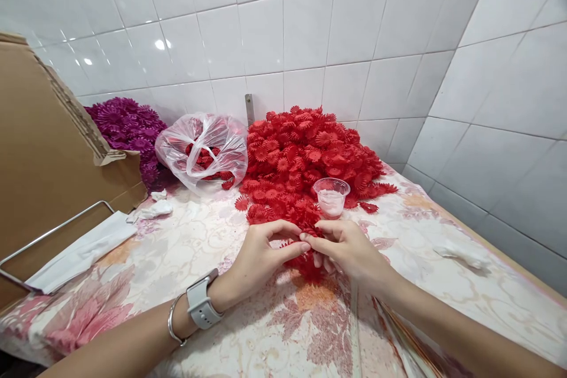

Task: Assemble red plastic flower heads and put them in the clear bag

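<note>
My left hand point(264, 252), with a grey-white watch point(203, 301) and a silver bangle point(173, 323) on its wrist, is closed in a pinch. My right hand point(354, 251) meets it, thumb and fingertips close together. Between the fingertips is a red fringed flower point(310, 267), partly covered by my fingers. Just beyond the hands rises a large heap of red fringed flowers point(305, 153). A small clear plastic cup point(331, 196) with whitish contents stands at the heap's front right, close to my right hand.
A tied clear plastic bag point(201, 150) with dark red pieces and a purple flower heap point(128, 127) stand back left. A cardboard box point(53, 147) is at left, a white cloth point(84, 251) before it. Thin strips point(398, 336) lie under my right forearm; crumpled tissue point(463, 257) lies right.
</note>
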A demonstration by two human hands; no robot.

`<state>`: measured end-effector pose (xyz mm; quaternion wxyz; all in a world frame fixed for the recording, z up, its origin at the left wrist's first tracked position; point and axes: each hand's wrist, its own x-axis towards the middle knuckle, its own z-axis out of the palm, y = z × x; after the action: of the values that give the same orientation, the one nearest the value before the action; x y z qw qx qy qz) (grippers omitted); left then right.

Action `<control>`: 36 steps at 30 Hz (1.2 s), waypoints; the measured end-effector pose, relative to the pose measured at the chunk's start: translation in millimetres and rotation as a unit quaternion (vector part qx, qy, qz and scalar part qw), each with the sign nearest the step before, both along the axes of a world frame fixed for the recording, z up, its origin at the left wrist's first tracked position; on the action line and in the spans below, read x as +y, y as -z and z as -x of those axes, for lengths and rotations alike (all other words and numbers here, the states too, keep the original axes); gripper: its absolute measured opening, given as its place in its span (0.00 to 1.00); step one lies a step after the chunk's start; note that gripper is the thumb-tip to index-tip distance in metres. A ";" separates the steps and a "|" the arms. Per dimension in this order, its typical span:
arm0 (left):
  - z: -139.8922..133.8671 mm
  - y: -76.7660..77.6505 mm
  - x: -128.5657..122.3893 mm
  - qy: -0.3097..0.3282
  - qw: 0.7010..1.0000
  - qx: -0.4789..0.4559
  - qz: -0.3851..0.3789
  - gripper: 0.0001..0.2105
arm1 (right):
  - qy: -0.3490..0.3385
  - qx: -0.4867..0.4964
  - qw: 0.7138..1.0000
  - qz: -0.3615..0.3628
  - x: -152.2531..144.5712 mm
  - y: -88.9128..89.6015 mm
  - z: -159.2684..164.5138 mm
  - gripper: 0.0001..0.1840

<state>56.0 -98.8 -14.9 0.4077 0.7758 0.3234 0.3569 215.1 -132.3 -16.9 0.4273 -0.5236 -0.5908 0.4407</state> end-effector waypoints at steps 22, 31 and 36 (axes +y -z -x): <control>-4.2 5.5 10.6 0.053 0.935 -0.188 0.297 0.07 | -0.045 0.113 0.991 0.056 6.2 -0.6 1.1 0.15; -7.2 3.6 7.2 0.048 0.893 -0.255 0.367 0.06 | -0.019 0.207 0.976 0.060 4.4 -0.8 7.8 0.16; -3.2 0.6 14.3 -0.018 0.876 -0.304 0.374 0.07 | 0.018 0.237 0.971 -0.002 7.6 0.0 -2.2 0.17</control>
<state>59.2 -84.5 -15.5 0.7389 0.4131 0.3070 0.4349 217.3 -124.7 -17.0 0.5641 -0.4140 -0.4638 0.5434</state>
